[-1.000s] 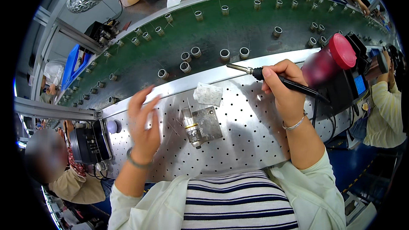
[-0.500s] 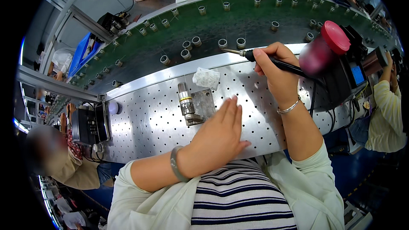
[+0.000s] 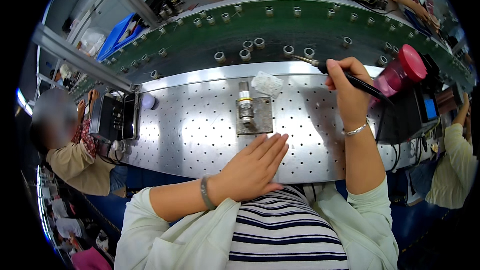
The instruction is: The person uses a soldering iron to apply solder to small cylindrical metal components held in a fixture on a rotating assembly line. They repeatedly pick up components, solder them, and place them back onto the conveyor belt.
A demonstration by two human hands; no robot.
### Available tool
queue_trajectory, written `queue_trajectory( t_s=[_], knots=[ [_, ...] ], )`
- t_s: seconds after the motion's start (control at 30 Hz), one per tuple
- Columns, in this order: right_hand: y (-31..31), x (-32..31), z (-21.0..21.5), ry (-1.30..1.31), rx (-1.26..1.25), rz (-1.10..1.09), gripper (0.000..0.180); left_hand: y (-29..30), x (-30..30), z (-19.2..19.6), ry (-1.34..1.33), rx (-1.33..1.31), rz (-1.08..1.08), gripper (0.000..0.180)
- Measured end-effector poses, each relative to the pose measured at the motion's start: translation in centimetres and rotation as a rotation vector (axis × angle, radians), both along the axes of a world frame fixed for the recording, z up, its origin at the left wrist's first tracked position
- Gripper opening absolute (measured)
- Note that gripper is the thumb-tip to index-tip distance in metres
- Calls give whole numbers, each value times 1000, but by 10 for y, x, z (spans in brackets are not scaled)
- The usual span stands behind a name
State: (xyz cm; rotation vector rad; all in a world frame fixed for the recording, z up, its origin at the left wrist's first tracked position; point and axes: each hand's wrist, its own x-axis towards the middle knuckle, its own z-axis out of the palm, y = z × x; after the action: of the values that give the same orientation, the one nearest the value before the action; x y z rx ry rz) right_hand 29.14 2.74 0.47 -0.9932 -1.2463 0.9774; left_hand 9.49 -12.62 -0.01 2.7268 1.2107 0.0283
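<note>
A soldering iron (image 3: 356,84) with a black handle is in my right hand (image 3: 348,90), its fingers wrapped round the handle. The thin metal tip points left, towards the small metal cylinders at the belt's near edge. My left hand (image 3: 256,166) is stretched out flat over the front of the perforated metal table (image 3: 190,135), fingers together and nothing in it. Just beyond its fingertips lies a dark square metal plate (image 3: 263,115). On the plate sits a silver cylindrical fitting (image 3: 245,104) with a yellow ring. A crumpled white wipe (image 3: 267,84) touches the plate's far side.
A green conveyor belt (image 3: 195,37) carries several small metal cylinders (image 3: 245,55) behind the table. At the right stand a red-lidded jar (image 3: 400,72) and a black soldering station (image 3: 407,117). A black box (image 3: 112,117) stands left. Co-workers sit across and on both sides.
The whole view has shifted, so table and belt sit further right. My left hand has drawn back from the plate towards my body. The soldering iron stays in my right hand.
</note>
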Motion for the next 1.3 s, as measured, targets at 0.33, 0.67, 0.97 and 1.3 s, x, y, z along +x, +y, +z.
queue_trajectory(
  t_s=[0.33, 0.67, 0.97, 1.3],
  knots=[
    [0, -4, -7, 4, 13, 34, 14, -22, -106, -7, -77, 41, 340, 75],
    [10, -3, -20, -35, -8, 1, 15, 88, -106, -18, -411, 322, 373, 35],
    [5, -6, -15, -40, -26, 39, 13, 47, -144, -14, -416, -29, 212, 31],
    [6, -3, -16, -62, -1, 26, 13, -1, -148, -22, -706, 29, 668, 37]
  ],
)
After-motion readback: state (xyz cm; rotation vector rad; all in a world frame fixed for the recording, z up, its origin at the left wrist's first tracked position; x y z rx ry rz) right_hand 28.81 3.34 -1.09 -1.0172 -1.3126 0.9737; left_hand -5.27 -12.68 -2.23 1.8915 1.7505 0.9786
